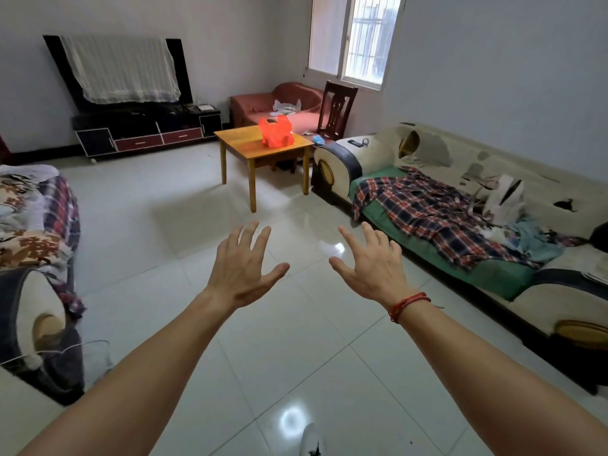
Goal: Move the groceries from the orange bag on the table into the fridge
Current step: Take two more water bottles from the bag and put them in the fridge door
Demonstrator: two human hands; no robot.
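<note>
An orange plastic bag (277, 132) stands bunched on a small wooden table (250, 149) across the room, well beyond arm's reach. My left hand (242, 268) and my right hand (371, 263) are stretched out in front of me over the tiled floor, fingers spread, holding nothing. A red string bracelet circles my right wrist. No fridge is in view, and the bag's contents are hidden.
A long cream sofa (460, 205) with a plaid cloth runs along the right. Another sofa arm (36, 311) is at the left. A TV stand (144, 131), a red armchair (279, 103) and a wooden chair (337, 110) stand at the back. White floor tiles (164, 205) stretch between.
</note>
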